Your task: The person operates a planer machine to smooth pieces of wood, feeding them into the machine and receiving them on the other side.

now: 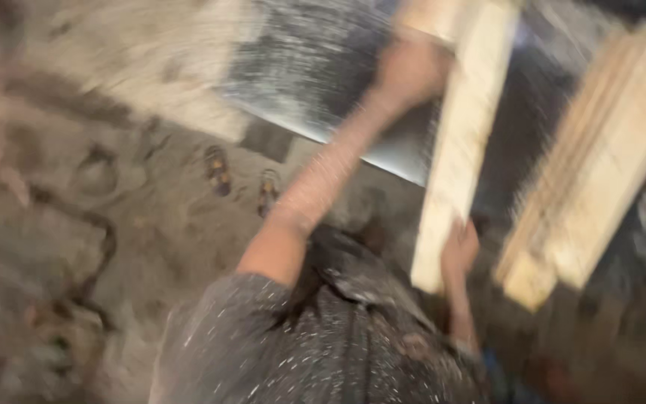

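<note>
Gripping with the left hand (411, 71) near the upper end of a pale wooden plank (459, 150), fingers closed on its left edge, though smeared too much by motion blur to count. Reaching far up and to the right with that bare forearm, out of the short sleeve of a dark speckled shirt (300, 344) filling the bottom of the view. Clasping with the right hand (461, 251) at the plank's lower end, fingers curled against its right edge, wrist and forearm dropping straight down into the dark below. Held so between both hands, standing steeply with its top leaning a little to the right, clear of the ground and crossing in front of a dark, shiny metal sheet (308, 67). Just to the right, apart from the held piece, a stack of similar wooden boards (600, 164), leaning at much the same angle, its lower end well to the right of the right hand. Below and to the left of the sheet, trampled dirt ground (151, 239), grey-brown and uneven. Lying on it, left of the outstretched forearm, a pair of sandals (218, 170), side by side and a little apart. Farther left, curving over the dirt, a dark hose or cable (106, 239); cannot tell which. Everything soft and streaked.
</note>
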